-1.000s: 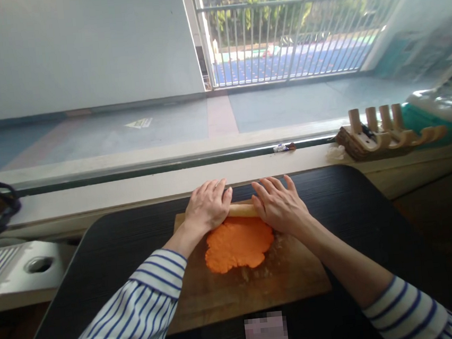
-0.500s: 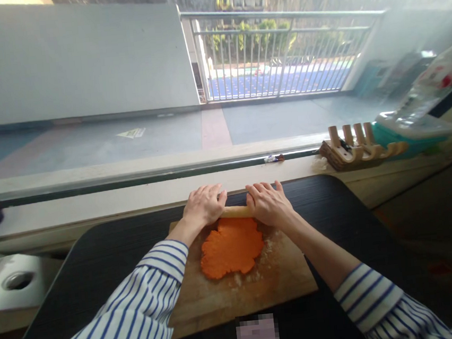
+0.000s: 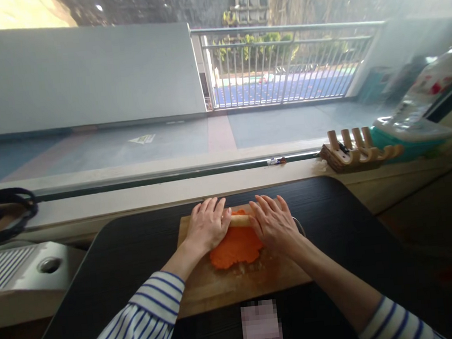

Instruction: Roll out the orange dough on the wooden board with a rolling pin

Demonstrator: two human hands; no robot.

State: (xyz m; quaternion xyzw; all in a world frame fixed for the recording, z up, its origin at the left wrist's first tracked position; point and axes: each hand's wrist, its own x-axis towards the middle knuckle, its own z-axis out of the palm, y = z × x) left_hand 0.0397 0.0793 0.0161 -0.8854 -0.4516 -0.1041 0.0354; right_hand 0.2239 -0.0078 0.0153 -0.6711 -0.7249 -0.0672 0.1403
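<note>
A pale wooden rolling pin lies across a flat sheet of orange dough. Over the pin's left end rests my left hand, its fingers pointing forward. My right hand covers the other end in the same way. Only the pin's middle shows between the two hands. The dough has ragged edges, and a small strip of it appears beyond the pin. Under it is a wooden board with crumbs and pale flour marks on its surface.
The board sits on a black table below a window. On the sill at right are a wooden rack, a teal container and a plastic bottle. A small wrapper lies on the sill; a white ridged unit stands at left.
Both hands have drawn the rolling pin back from the dough's far edge onto the sheet. The camera view has shifted slightly, showing more at the left.
</note>
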